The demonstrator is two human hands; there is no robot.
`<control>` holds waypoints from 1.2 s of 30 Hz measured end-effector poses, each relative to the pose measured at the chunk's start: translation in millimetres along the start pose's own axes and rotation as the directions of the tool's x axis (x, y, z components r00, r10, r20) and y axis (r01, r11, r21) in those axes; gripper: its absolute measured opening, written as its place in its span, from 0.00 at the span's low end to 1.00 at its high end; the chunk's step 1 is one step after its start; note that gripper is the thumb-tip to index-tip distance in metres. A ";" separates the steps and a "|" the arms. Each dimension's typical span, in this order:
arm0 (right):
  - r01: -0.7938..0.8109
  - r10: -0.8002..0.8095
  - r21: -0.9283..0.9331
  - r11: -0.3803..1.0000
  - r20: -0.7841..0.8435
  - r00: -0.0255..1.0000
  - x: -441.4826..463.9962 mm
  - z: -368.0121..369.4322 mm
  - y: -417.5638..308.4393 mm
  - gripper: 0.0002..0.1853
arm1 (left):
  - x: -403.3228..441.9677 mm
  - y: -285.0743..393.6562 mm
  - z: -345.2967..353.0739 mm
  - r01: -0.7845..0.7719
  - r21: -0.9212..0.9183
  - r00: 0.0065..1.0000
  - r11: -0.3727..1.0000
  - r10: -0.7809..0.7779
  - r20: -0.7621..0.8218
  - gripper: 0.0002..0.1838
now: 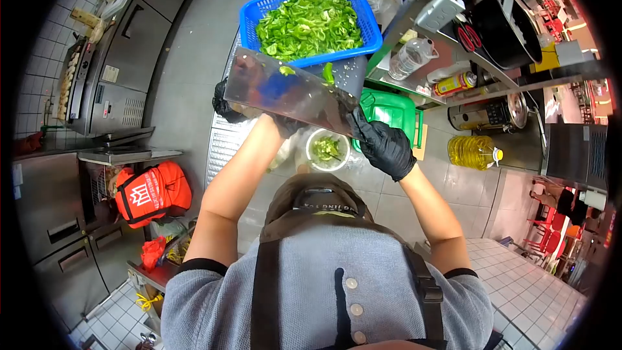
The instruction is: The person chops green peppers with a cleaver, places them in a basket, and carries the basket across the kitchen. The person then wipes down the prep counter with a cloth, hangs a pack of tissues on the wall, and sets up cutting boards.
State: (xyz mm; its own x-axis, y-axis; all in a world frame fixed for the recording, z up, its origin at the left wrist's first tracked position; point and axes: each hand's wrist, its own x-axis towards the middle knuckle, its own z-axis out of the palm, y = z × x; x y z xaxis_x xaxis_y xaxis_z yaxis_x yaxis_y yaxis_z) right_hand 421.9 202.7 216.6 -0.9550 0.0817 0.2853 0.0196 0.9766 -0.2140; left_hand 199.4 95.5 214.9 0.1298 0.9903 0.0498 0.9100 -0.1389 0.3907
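My right hand (387,148), in a black glove, is closed at the right end of a cleaver (259,87). The broad, shiny blade is raised and tilted, with a green pepper scrap (287,70) on it. Beneath the blade, my left hand (290,127) is also gloved in black and mostly hidden, so its fingers cannot be read. A black glove-like shape (227,105) shows past the blade's left end. Beyond the blade, a blue basket (374,31) holds sliced green peppers (310,23). A dark cutting board (353,68) shows beside it, with a pepper piece (328,74).
Below the board, a white bucket (311,161) holds green scraps. A green bin (391,109) stands right of it. A metal shelf post (414,16) rises at right, near an oil jug (472,152) on the floor. Steel cabinets (129,45) line the left.
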 end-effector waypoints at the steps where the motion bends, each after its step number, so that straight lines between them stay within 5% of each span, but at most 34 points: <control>1: 0.014 -0.014 0.000 1.000 -0.020 1.000 11.9 1.7 1.7 0.34 | -2.0 13.9 -45.7 -0.093 -0.039 0.995 0.995 0.091 -0.050 0.12; 3: 0.000 0.000 0.004 1.000 -0.006 1.000 29.0 5.5 8.7 0.34 | 9.3 -8.2 -36.9 -0.317 -0.219 0.940 0.923 0.276 -0.199 0.12; 8: -0.011 0.013 -0.028 1.000 0.087 0.996 53.5 17.2 24.1 0.33 | 2.4 -98.1 69.7 -0.038 -0.777 0.895 0.629 -0.323 -0.306 0.07; 12: -0.030 0.027 0.035 0.999 0.093 0.995 76.1 25.4 31.6 0.34 | 9.6 -120.0 49.8 -0.050 -0.998 0.700 -0.031 -0.714 -0.013 0.09; 14: -0.104 0.112 -0.055 0.993 0.169 0.979 73.1 33.3 41.1 0.35 | 8.9 -146.0 42.2 0.020 -0.754 0.864 0.656 -0.391 -0.317 0.09; 16: -0.138 0.144 -0.045 0.989 0.157 0.977 72.0 42.5 45.3 0.36 | 9.8 -148.4 37.5 -0.028 -0.899 0.880 0.437 -0.416 -0.229 0.09; 17: -0.133 0.132 0.008 0.991 0.105 0.986 78.4 47.8 48.2 0.37 | 12.7 -145.9 36.9 -0.094 -0.980 0.836 -0.177 -0.548 0.019 0.08; 18: -0.123 0.120 0.060 0.991 0.050 0.991 83.9 52.1 50.0 0.37 | 16.3 -140.9 31.2 -0.192 -0.677 0.810 -0.710 -0.504 0.299 0.08; 20: -0.211 0.206 0.126 0.969 0.055 0.977 92.9 59.6 47.7 0.36 | 15.3 -143.2 22.0 -0.150 -0.818 0.686 -0.556 -0.654 0.318 0.08; 23: -0.330 0.356 0.316 0.890 -0.028 0.934 98.6 67.8 44.2 0.32 | 8.6 -172.2 29.0 0.111 -0.992 0.565 -0.064 -0.817 0.116 0.08; 26: -0.408 0.482 0.406 0.818 -0.095 0.871 96.6 65.3 37.2 0.28 | 25.7 -215.0 13.1 0.326 -0.750 0.588 0.576 -0.744 -0.316 0.10; 30: -0.522 0.740 0.663 0.537 -0.073 0.668 87.9 78.5 25.9 0.19 | 89.3 -289.6 22.5 0.374 -0.406 0.632 0.834 -0.550 -0.546 0.10; 32: -0.508 0.820 0.782 0.361 -0.006 0.573 86.6 82.1 21.0 0.16 | 120.4 -316.1 22.6 0.282 -0.081 0.733 0.956 -0.269 -0.625 0.12; 34: -0.454 0.861 0.880 0.143 0.115 0.495 89.0 76.1 15.0 0.14 | 142.4 -332.5 22.5 0.234 0.084 0.855 0.969 -0.164 -0.492 0.14; 36: -0.470 0.875 0.873 0.130 0.122 0.469 92.1 75.0 13.5 0.12 | 155.7 -343.7 27.5 0.145 0.184 0.912 0.972 -0.059 -0.407 0.14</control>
State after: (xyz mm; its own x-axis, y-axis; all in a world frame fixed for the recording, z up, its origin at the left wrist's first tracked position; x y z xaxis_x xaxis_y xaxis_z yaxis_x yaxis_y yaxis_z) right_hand 312.0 208.5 169.9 -0.4666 0.8685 -0.1673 0.1927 -0.0848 -0.9776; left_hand -82.3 297.3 63.1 -0.0955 0.9131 0.3963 0.9758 0.0073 0.2184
